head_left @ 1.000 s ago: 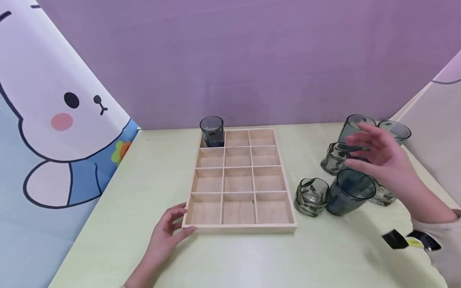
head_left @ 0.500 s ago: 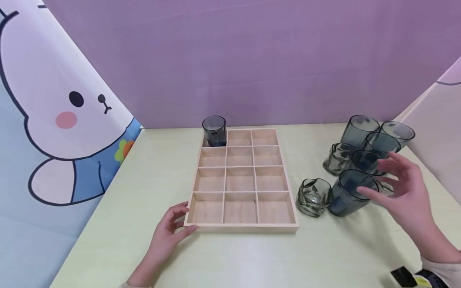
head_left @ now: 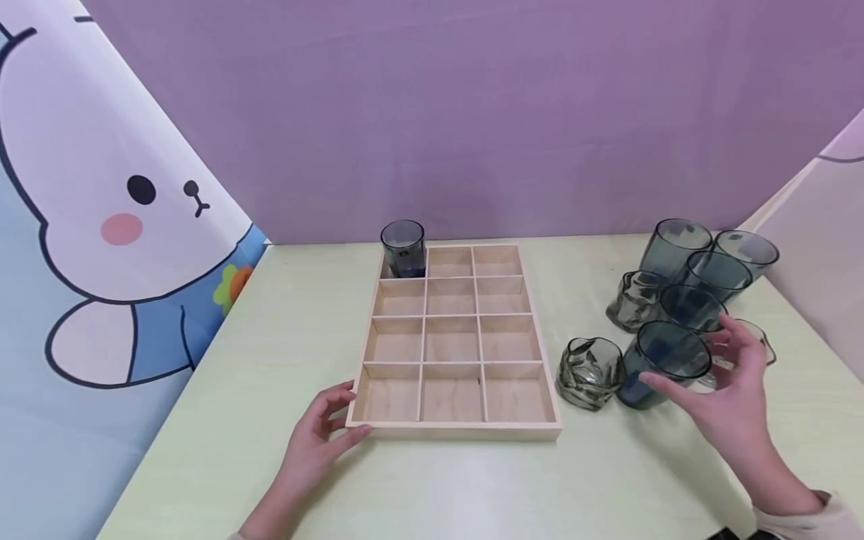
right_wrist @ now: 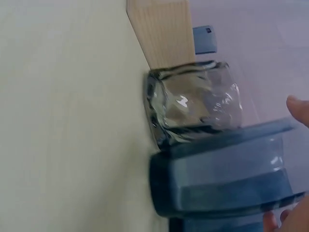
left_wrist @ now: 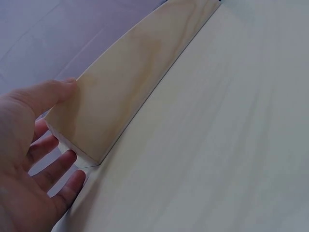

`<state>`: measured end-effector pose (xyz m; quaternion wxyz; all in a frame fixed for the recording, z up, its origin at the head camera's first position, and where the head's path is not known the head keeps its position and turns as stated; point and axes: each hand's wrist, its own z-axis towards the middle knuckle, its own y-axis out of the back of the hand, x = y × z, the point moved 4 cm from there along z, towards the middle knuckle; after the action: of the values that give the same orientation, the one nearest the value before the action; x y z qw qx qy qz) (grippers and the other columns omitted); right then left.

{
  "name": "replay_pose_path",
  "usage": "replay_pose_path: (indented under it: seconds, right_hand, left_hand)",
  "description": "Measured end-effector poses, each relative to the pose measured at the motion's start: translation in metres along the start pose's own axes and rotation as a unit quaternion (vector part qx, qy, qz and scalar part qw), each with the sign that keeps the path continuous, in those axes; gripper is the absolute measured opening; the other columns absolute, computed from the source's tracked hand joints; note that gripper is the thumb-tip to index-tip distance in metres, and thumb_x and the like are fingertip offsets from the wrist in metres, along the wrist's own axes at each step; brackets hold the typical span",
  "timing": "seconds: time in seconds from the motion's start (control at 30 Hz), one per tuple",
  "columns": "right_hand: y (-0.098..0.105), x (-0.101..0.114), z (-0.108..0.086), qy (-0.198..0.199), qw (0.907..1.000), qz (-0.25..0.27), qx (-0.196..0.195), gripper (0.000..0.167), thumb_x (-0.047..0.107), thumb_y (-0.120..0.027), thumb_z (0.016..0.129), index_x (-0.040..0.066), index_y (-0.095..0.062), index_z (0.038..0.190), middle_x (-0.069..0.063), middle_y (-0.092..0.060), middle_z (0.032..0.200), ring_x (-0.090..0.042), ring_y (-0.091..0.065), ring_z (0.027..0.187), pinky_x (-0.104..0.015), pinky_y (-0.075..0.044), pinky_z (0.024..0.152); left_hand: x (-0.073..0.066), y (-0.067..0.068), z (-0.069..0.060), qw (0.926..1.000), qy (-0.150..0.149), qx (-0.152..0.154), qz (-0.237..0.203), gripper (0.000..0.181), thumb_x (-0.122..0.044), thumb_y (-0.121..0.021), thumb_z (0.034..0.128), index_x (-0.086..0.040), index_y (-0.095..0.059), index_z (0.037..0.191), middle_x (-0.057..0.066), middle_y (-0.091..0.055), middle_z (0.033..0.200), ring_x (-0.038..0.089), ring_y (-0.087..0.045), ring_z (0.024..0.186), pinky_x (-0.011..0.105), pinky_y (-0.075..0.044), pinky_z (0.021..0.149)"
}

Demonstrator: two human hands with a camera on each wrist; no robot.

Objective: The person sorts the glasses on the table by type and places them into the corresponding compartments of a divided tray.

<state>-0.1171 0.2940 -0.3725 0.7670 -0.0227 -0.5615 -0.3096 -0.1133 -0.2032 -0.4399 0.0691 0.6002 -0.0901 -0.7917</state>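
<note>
My left hand [head_left: 307, 442] holds the near left corner of the wooden tray [head_left: 459, 431], thumb on its front wall and fingers along its left side; the left wrist view shows this hand [left_wrist: 34, 145] at the tray's end [left_wrist: 111, 82]. A tall blue-grey glass [head_left: 651, 367] stands right of the tray, with my right hand [head_left: 732, 397] spread around its right side. In the right wrist view the thumb [right_wrist: 299, 110] is apart from this glass [right_wrist: 222, 174], with fingertips [right_wrist: 275, 221] at its other side; whether they touch it is unclear.
One dark glass [head_left: 403, 251] stands in the tray's far left compartment. A wavy short glass [head_left: 589, 375] is between tray and tall glass. Behind are another wavy glass [head_left: 633, 300] and several tall glasses [head_left: 675, 247]. A purple backdrop [head_left: 472, 120] rises behind the table.
My right hand has come down from above the glasses toward the near side, then left to the nearest tall glass. The left hand has stayed at the tray corner.
</note>
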Motion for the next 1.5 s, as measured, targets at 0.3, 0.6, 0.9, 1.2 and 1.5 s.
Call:
replay_pose_path:
  seconds: [0.3, 0.6, 0.9, 1.2, 1.5]
  right_hand:
    - [-0.012, -0.007, -0.006, -0.038, 0.9992, -0.009, -0.012, 0.103, -0.019, -0.082, 0.066, 0.006, -0.029, 0.150, 0.012, -0.043, 0.121, -0.003, -0.046, 0.104, -0.007, -0.040, 0.079]
    - [-0.015, -0.007, -0.007, -0.048, 0.9978, 0.038, -0.024, 0.098, -0.025, -0.077, 0.066, 0.002, -0.033, 0.149, 0.008, -0.038, 0.131, -0.004, -0.051, 0.106, -0.007, -0.043, 0.083]
    - [-0.014, -0.009, -0.010, -0.073, 0.9867, 0.139, -0.041, 0.094, -0.032, -0.071, 0.064, 0.005, -0.044, 0.145, 0.002, -0.037, 0.133, -0.006, -0.054, 0.108, -0.007, -0.045, 0.085]
    - [-0.012, -0.010, -0.011, -0.104, 0.9717, 0.205, -0.057, 0.092, -0.034, -0.071, 0.063, 0.007, -0.050, 0.143, 0.002, -0.041, 0.133, -0.008, -0.053, 0.112, -0.007, -0.044, 0.086]
    - [-0.002, 0.004, -0.009, -0.085, 0.9700, 0.218, -0.065, 0.091, -0.036, -0.069, 0.060, 0.006, -0.055, 0.140, -0.002, -0.047, 0.131, -0.007, -0.056, 0.106, -0.007, -0.046, 0.080]
  left_hand:
    - [-0.001, 0.000, -0.001, 0.9999, -0.012, 0.006, 0.000, 0.047, 0.012, -0.078, 0.0762, 0.007, -0.055, 0.117, 0.023, -0.050, 0.138, 0.011, -0.058, 0.117, 0.023, -0.054, 0.082]
    - [-0.002, 0.000, -0.001, 0.9999, -0.011, 0.003, -0.002, 0.047, 0.013, -0.078, 0.0760, 0.007, -0.055, 0.116, 0.023, -0.050, 0.138, 0.015, -0.058, 0.117, 0.023, -0.054, 0.082]
    - [0.000, 0.001, -0.002, 1.0000, 0.000, 0.005, -0.003, 0.045, 0.010, -0.078, 0.0780, 0.006, -0.055, 0.117, 0.022, -0.050, 0.139, 0.013, -0.058, 0.117, 0.023, -0.054, 0.082]
    - [-0.001, 0.000, -0.002, 0.9999, -0.009, 0.005, -0.004, 0.046, 0.012, -0.078, 0.0769, 0.007, -0.055, 0.117, 0.024, -0.050, 0.138, 0.010, -0.058, 0.116, 0.023, -0.054, 0.082]
    - [-0.002, 0.001, -0.002, 1.0000, -0.006, 0.005, -0.003, 0.047, 0.011, -0.078, 0.0772, 0.007, -0.055, 0.118, 0.023, -0.050, 0.139, 0.010, -0.058, 0.116, 0.023, -0.054, 0.082]
